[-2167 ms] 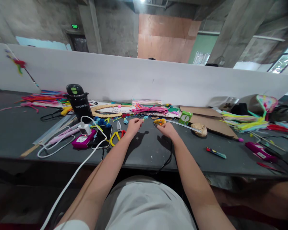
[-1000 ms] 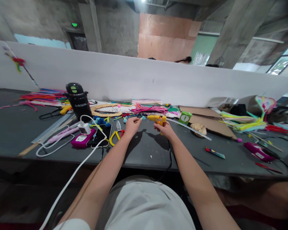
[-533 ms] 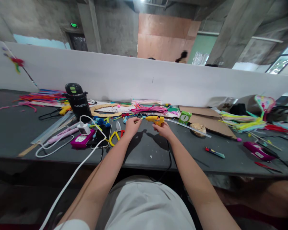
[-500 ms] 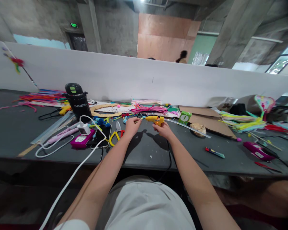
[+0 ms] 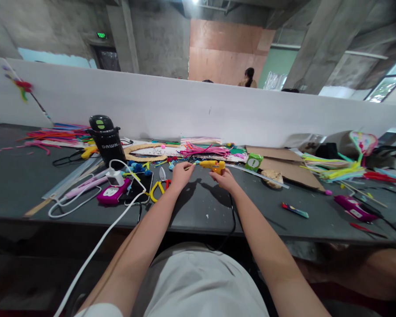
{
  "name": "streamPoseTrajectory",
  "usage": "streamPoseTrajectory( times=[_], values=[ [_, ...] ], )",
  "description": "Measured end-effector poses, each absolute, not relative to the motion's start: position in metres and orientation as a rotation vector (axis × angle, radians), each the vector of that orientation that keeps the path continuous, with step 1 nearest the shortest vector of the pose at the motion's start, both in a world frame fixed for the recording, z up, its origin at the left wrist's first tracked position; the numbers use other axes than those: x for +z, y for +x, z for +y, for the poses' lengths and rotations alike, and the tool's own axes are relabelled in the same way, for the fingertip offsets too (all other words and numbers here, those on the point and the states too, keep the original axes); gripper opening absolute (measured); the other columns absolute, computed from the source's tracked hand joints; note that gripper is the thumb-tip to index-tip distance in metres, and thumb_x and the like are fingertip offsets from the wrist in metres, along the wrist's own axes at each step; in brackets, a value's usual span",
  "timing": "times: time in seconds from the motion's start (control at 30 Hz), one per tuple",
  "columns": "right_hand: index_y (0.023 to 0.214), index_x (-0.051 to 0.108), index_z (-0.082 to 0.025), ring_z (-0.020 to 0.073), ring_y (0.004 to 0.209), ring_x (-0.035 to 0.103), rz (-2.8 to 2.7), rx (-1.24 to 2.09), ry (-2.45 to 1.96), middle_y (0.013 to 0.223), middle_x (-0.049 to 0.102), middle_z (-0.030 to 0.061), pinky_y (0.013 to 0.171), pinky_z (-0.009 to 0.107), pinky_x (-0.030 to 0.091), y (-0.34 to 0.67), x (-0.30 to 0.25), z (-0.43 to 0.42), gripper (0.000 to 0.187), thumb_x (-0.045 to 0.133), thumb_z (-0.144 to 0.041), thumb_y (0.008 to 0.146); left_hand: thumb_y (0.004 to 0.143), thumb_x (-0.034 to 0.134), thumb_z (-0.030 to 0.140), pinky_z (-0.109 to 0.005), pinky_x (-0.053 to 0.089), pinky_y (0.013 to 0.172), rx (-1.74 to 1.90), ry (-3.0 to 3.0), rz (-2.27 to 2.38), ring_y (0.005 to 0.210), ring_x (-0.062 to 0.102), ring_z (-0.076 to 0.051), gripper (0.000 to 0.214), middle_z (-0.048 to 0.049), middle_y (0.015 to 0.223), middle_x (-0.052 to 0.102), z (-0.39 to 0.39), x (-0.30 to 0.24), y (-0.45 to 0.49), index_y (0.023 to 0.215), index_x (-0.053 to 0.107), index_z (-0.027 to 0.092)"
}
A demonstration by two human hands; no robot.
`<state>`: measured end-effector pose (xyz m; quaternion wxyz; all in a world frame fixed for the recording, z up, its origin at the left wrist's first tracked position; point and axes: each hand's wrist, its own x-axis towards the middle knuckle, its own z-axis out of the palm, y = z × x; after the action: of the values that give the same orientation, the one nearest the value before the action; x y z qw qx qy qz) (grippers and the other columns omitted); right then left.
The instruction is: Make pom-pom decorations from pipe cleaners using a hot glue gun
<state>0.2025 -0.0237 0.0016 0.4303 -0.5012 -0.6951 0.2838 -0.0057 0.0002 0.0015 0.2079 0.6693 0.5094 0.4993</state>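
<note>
The step in hand looks like gluing: the nozzle of a yellow glue gun (image 5: 207,164) is aimed left at a small light-blue tuft (image 5: 197,162) just past the fingertips of the left hand (image 5: 181,176). Both sit over the far middle of the counter (image 5: 198,220). The left hand has its thumb and fingers pinched on what seems to be a thin stick (image 5: 187,167), with the tuft at or near its end; the join is too small to make out. The right hand (image 5: 224,178) is closed around the glue gun's handle, though whether a finger is squeezing the trigger I cannot tell. Nozzle and tuft are touching or very nearly so, and no glue can be seen at this size. As I judge it, the next move calls for a steady left pinch, a light squeeze on the right, and fingertips kept away from the hot nozzle. The black cord (image 5: 233,215) hangs from the gun toward the near edge, so it needs slack. Scissors (image 5: 163,175) lie just left of the left hand, and pink pipe cleaners (image 5: 206,150) lie beyond both hands.
</note>
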Motion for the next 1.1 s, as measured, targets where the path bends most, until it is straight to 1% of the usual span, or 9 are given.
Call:
streamPoseTrajectory(
  times=[0.23,0.43,0.83,1.1],
  values=[
    [0.069,0.061,-0.017,0.0116,0.053,0.046,-1.740,0.710,-1.257,0.056,0.052,-0.0025,0.055,0.025,0.037,0.2027,0.0018,-0.0237,0.028,0.058,-0.043,0.077,0.080,0.058,0.040,-0.025,0.038,0.058,1.377,1.859,1.437,0.065,0.058,-0.016,0.030,-0.0048,0.068,0.069,0.0013,0.0009,-0.0062,0.076,0.073,0.015],
    [0.065,0.057,-0.017,0.0115,0.054,0.045,-1.759,0.691,-1.257,0.056,0.051,-0.0025,0.056,0.025,0.036,0.2026,0.0040,-0.0257,0.027,0.057,-0.041,0.078,0.080,0.058,0.039,-0.025,0.038,0.059,1.376,1.838,1.464,0.064,0.059,-0.017,0.029,-0.0048,0.067,0.069,0.0017,0.0011,-0.0068,0.076,0.074,0.015],
    [0.069,0.059,-0.017,0.0119,0.054,0.045,-1.767,0.682,-1.287,0.057,0.050,-0.0024,0.055,0.025,0.036,0.2039,0.0025,-0.0235,0.029,0.056,-0.044,0.078,0.079,0.059,0.038,-0.025,0.037,0.057,1.395,1.837,1.436,0.062,0.057,-0.016,0.027,-0.0045,0.066,0.068,0.0030,-0.0013,-0.0067,0.073,0.073,0.015],
    [0.076,0.065,-0.016,0.0125,0.056,0.045,-1.772,0.648,-1.278,0.061,0.054,-0.0009,0.057,0.025,0.038,0.2052,0.0014,-0.0229,0.029,0.056,-0.044,0.078,0.079,0.060,0.039,-0.025,0.037,0.057,1.392,1.815,1.444,0.061,0.057,-0.016,0.028,-0.0041,0.064,0.068,0.0028,-0.0012,-0.0066,0.074,0.073,0.015]
  ],
)
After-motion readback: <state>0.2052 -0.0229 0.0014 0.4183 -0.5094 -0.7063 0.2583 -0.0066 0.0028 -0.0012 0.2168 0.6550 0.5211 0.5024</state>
